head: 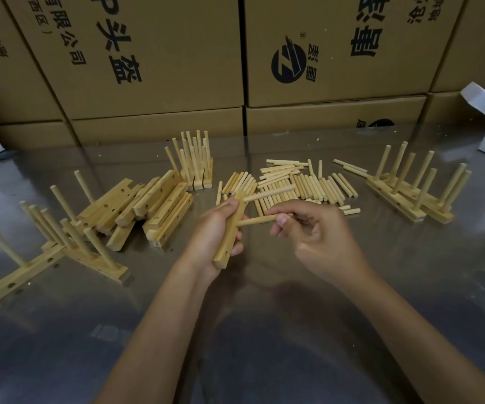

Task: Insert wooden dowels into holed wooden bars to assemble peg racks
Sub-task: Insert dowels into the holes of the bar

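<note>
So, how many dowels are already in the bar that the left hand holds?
2: an upper dowel near the bar's far end, and a lower dowel pinched by the right hand at the middle. Left hand may hide more.

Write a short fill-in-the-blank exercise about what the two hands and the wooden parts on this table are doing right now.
1. The left hand grips a wooden bar that already has one ____ stuck in its upper hole.
2. The right hand pushes a second dowel into the bar from the ____ side.
3. The loose dowels lie in a pile on the table, ____ the hands.
4. Stacked behind the table are cardboard ____.

Missing words: dowel; right; beyond; boxes
</note>
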{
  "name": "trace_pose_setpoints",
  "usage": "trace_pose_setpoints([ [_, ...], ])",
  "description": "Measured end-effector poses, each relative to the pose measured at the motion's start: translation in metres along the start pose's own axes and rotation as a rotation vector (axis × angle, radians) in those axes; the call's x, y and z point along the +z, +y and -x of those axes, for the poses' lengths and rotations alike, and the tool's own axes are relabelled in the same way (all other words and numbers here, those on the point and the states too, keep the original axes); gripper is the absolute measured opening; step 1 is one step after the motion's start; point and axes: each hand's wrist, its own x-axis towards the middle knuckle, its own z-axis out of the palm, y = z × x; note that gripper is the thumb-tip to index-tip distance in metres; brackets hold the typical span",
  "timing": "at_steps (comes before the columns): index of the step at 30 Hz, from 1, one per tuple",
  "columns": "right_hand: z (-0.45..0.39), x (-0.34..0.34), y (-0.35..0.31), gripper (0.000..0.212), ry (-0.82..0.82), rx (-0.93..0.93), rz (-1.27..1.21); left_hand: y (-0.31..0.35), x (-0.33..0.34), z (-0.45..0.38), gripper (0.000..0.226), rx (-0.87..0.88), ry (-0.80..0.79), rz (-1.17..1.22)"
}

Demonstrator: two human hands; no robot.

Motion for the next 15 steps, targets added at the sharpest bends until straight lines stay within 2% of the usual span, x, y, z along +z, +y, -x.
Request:
trace_pose_setpoints([
  [5, 0.0001, 0.0022, 0.0059, 0.021, 0.063, 0.009, -0.039, -0.0055, 0.0057, 0.0006, 0.031, 0.009, 0.004, 0.02],
  [10, 0.0002, 0.0057, 0.0027, 0.018, 0.033, 0.056, -0.082, -0.0011, -0.0019, -0.0015, 0.032, 0.057, -0.009, -0.004],
  [13, 0.0021, 0.0038, 0.0023, 0.015, -0.072, 0.095, 0.02, -0.0003, -0.0014, -0.0004, 0.033, 0.063, -0.036, -0.07],
  [15, 0.0053, 0.0053, 0.0022, 0.016, -0.109, 0.039, 0.145, -0.0016, 0.0014, 0.0011, 0.031, 0.068, -0.057, -0.11],
])
